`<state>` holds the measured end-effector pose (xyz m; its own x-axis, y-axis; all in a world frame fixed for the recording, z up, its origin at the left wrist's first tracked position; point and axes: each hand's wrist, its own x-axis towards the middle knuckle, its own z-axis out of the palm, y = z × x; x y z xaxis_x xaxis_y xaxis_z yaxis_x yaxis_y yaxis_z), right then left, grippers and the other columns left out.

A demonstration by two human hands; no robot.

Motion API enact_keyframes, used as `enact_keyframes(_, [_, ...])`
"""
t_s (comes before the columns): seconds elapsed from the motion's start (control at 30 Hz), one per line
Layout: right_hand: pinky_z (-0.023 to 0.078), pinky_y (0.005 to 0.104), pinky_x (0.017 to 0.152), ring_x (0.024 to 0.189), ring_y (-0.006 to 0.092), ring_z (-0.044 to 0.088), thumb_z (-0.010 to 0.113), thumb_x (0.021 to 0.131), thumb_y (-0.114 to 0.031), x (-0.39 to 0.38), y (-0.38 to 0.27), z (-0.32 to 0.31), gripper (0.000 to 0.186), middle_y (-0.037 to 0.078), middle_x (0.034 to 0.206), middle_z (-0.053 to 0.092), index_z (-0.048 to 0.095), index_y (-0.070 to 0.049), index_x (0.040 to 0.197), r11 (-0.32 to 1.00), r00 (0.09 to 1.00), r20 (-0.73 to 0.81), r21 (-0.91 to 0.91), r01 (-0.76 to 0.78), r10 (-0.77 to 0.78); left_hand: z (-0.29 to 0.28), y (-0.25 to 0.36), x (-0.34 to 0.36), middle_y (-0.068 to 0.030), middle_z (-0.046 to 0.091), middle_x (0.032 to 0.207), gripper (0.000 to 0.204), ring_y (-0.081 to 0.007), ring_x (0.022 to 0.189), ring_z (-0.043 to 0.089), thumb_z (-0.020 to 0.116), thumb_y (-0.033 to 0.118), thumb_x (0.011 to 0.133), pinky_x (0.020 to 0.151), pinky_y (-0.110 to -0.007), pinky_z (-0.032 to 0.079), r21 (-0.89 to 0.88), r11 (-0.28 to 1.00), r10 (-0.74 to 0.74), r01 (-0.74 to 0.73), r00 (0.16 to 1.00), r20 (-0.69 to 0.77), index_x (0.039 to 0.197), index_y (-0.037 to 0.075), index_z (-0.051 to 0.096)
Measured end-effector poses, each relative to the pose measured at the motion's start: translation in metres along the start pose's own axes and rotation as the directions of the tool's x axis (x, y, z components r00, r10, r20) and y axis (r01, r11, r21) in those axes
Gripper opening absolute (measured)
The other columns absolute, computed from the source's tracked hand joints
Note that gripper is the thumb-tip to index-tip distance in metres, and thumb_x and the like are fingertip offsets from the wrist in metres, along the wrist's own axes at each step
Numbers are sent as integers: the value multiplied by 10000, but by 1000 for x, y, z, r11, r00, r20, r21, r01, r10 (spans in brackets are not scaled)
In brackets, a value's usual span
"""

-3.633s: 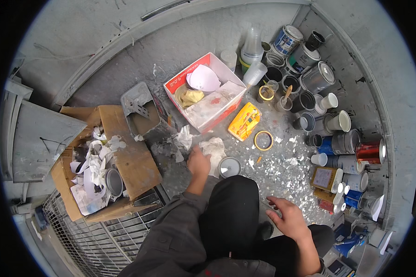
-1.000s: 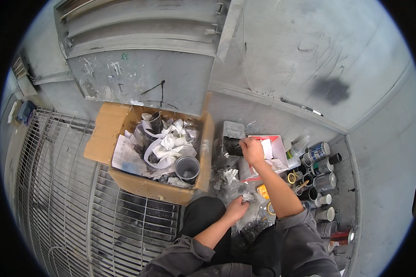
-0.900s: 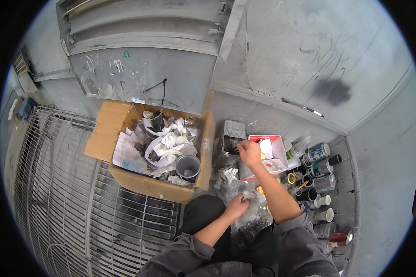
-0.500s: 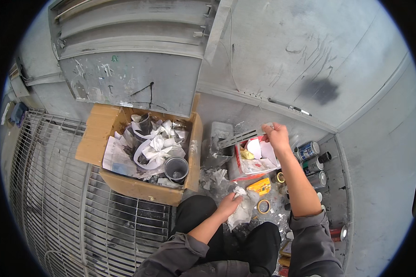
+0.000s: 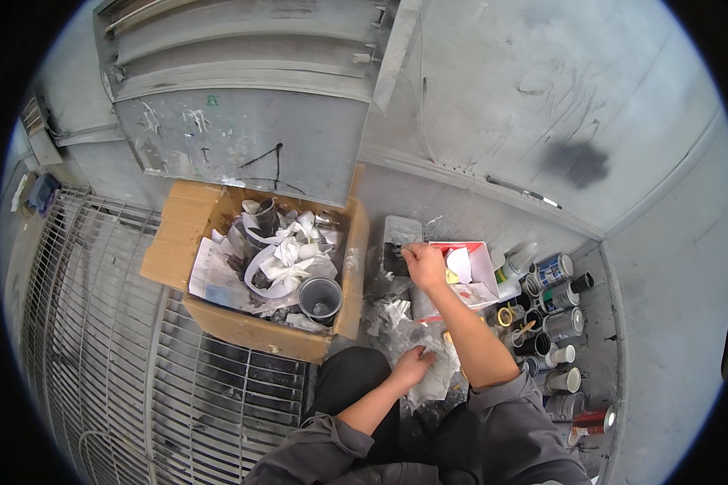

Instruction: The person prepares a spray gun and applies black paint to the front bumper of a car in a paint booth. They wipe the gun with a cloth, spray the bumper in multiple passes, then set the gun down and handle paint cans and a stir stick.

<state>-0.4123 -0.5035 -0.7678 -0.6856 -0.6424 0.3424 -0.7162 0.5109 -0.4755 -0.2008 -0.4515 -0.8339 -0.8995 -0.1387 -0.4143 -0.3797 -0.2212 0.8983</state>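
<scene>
My left hand [image 5: 413, 368], low in front of my knees, is closed on a crumpled white wipe [image 5: 433, 377]. Fingers of my right hand [image 5: 425, 266] are pinched together above a clear plastic tub [image 5: 404, 229] with dark residue inside. The slotted grey strip that they gripped a moment ago is now mostly hidden by the hand; its lower end appears to point down into the tub. Just right of that hand is a red and white box [image 5: 483, 271] with papers in it, its near side partly covered by my right forearm.
A cardboard box [image 5: 255, 333] full of used wipes, papers and a dark cup [image 5: 321, 299] stands at the left on a metal floor grating [image 5: 97, 323]. Several paint cans [image 5: 564, 325] line the right wall. A marker [image 5: 524, 192] lies along the wall ledge.
My right hand has moved left and down from above the red and white box to the plastic tub, turning the strip downward. My left hand still holds the wipe. The view has shifted slightly.
</scene>
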Motion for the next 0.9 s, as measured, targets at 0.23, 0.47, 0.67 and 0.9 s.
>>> enact_keyframes(0.23, [549,384,646,622,260,699,721,906,-249,14,-9,-55,237,170,693,697,765,-16,910,946,918,327,155,-285,223,-7,-8,9,-149,712,1104,424,-197,965,647,609,314,1005,853,-360,510,9,998,-56,56,998,-16,1245,-35,634])
enact_keyframes(0.47, [482,316,564,573,127,625,712,927,-232,1,-25,-186,245,80,623,661,743,9,890,909,932,172,225,-352,319,-2,-25,27,-153,636,1358,556,-207,1213,587,645,307,997,1017,-319,444,-412,905,-99,103,995,31,1408,-55,544])
enact_keyframes(0.67, [430,279,513,562,68,541,688,965,-196,-88,-42,-222,258,8,603,601,690,0,797,969,971,-2,61,-240,240,-5,-26,40,-105,676,1205,376,-198,1064,647,648,221,999,904,-340,523,-611,789,-90,56,996,-25,1295,-7,611])
enact_keyframes(0.9, [528,390,630,633,251,690,684,889,-214,-192,-37,-220,222,169,687,675,725,5,886,869,793,366,-119,-480,488,-16,-11,30,-132,634,1311,441,-240,1191,621,633,196,1013,995,-392,518,-783,615,-121,91,992,20,1381,-22,527])
